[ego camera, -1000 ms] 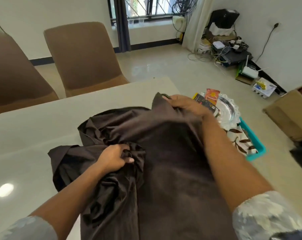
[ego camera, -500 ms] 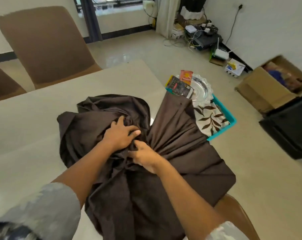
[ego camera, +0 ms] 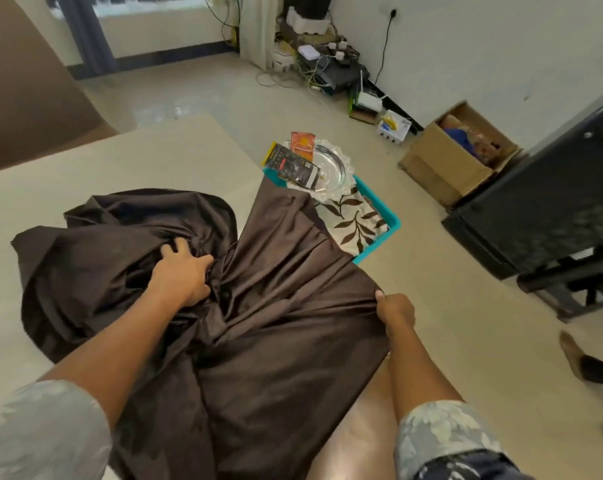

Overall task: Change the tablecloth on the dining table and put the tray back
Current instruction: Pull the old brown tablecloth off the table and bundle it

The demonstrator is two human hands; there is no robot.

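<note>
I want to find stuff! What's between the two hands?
In the head view, only bunched dark brown tablecloth spans from the left hand on the table to the right hand pinching its edge.

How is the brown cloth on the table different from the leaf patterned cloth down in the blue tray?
The brown cloth is plain dark brown; the leaf-patterned cloth is pale with brown leaves. The brown cloth is bunched and spread over the table, gripped by the left hand and right hand; the leaf-patterned cloth lies untouched in the blue tray on the floor. Much more brown cloth shows. Both are fabric.
</note>
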